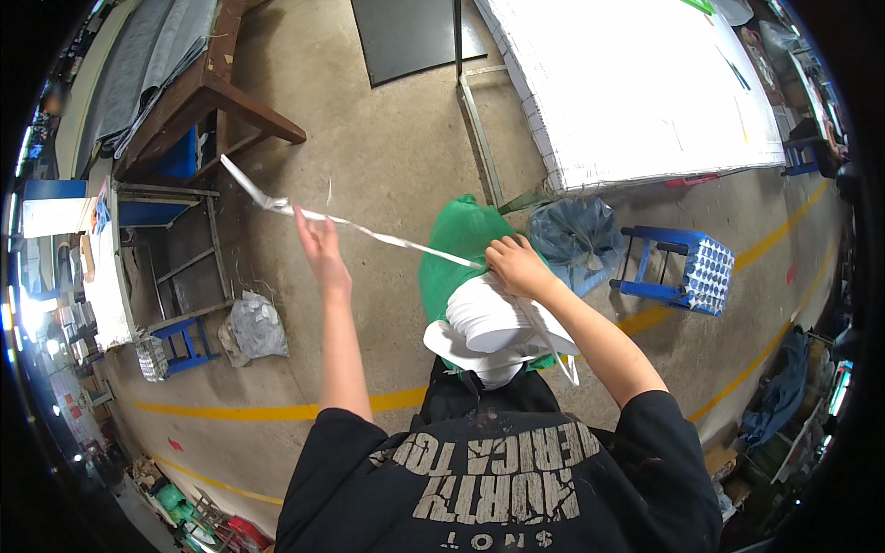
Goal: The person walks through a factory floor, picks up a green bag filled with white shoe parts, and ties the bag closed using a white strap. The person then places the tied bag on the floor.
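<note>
One white strip runs from the right hand, gripping it beside one green sack, to the left hand, whose grip I cannot tell; two blue stools flank them

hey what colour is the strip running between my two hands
The strip is white; it shows best in the head view.

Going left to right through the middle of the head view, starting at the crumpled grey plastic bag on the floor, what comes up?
Crumpled grey plastic bag, left hand, right hand, translucent blue-grey plastic bag, blue stool with patterned top.
</note>
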Available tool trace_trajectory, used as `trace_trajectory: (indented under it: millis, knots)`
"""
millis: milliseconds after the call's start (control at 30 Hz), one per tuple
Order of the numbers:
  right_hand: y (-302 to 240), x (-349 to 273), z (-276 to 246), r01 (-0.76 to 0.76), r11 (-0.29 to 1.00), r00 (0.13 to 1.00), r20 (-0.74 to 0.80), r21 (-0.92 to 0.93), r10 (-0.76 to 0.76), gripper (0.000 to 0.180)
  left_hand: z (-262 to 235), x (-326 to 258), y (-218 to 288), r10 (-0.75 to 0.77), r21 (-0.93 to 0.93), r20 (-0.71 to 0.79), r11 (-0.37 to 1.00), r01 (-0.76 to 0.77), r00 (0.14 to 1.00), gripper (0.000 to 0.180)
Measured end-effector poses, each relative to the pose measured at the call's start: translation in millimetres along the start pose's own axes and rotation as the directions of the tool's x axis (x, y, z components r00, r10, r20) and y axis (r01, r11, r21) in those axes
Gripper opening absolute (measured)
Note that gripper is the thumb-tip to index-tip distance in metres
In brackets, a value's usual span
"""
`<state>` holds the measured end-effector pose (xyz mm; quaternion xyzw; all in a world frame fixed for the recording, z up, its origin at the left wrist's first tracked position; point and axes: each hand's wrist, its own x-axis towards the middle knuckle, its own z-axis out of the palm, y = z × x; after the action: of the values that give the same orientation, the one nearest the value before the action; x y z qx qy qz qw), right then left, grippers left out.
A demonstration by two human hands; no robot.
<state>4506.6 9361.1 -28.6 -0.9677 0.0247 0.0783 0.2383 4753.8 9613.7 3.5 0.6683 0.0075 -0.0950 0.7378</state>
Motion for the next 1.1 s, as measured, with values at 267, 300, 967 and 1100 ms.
trace_trajectory:
  millis: [267, 300, 967, 1100]
  knots:
    - [-23, 17, -14, 0.054, 0.756, 0.998, -0.059, 0.652, -0.020, 0.018, 74, -59, 173, 0.428, -0.545, 0.530, 0.833, -0.092, 0.732, 0.047]
    - [-26, 19, -18, 0.000, 0.731, 1.000, -0.003, 0.682, 0.004, 0.019, 74, -71, 173, 0.379, -0.491, 0.478, 0.863, -0.117, 0.793, 0.050]
    - [-151, 29, -151, 0.157, 0.660, 0.894, -0.390, 0.735, 0.222, 0.014, 123, -217, -63, -0.071, 0.759, 0.618, 0.316, -0.570, 0.783, 0.089]
    - [-161, 0, -161, 0.094, 0.687, 0.892, -0.368, 0.720, 0.264, 0.008, 123, -211, -66, -0.216, 0.601, 0.638, 0.739, -0.304, 0.739, 0.117]
